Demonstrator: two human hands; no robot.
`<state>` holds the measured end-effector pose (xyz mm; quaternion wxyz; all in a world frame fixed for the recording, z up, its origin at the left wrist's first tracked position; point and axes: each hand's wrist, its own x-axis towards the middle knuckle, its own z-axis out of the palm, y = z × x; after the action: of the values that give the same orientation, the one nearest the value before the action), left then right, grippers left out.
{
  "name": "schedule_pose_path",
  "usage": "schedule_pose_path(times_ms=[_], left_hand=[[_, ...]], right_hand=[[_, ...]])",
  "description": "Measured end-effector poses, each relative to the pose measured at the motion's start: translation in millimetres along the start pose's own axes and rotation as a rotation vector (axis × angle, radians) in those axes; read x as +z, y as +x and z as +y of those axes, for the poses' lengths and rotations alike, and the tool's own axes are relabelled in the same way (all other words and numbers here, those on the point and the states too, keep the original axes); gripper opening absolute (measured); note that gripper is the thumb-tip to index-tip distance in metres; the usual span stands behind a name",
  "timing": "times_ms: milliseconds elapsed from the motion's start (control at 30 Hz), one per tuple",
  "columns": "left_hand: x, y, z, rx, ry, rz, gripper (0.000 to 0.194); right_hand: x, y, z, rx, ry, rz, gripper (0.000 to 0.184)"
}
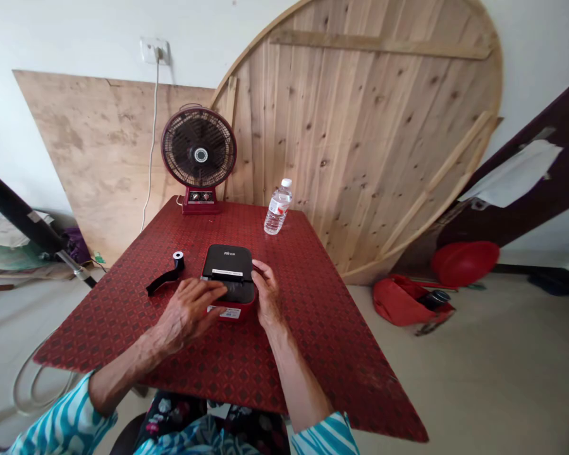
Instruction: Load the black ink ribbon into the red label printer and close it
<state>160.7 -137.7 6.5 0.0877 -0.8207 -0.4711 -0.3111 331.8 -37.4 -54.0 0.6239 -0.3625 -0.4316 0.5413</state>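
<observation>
A small box-shaped device with a black top and red sides (228, 260) sits on the table; it looks like a label printer. My left hand (189, 309) reaches over its near left corner, fingers stretched onto the dark front part of the top. Against the device's right side rests my right hand (268, 294), its fingers curved along the edge and holding it. White stickers show on the top and on the near face. To the left of the device stands a small black ribbon roll (178, 260) with a white core, its loose end trailing toward me.
A dark red fan (199, 155) stands at the back left of the red patterned table (313, 328). Behind the device is a clear water bottle (277, 207). A round wooden board (341, 139) leans on the wall. Red bags (398, 300) lie on the floor at right.
</observation>
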Motion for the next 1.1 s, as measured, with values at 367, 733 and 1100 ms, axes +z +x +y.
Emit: schedule_pose_path(times_ms=[367,733,1100], left_hand=[[7.5,-7,-31,-0.145,0.060,-0.026,0.054],[18.2,4,-43,-0.900,-1.076,0.024,0.061],[21.9,13,-54,-1.021,-1.411,0.030,0.068]], right_hand=[[-2,0,-4,-0.016,-0.066,-0.060,0.035],[-5,-10,32,0.030,0.036,0.015,0.046],[-1,-8,34,0.073,0.043,0.073,0.044]])
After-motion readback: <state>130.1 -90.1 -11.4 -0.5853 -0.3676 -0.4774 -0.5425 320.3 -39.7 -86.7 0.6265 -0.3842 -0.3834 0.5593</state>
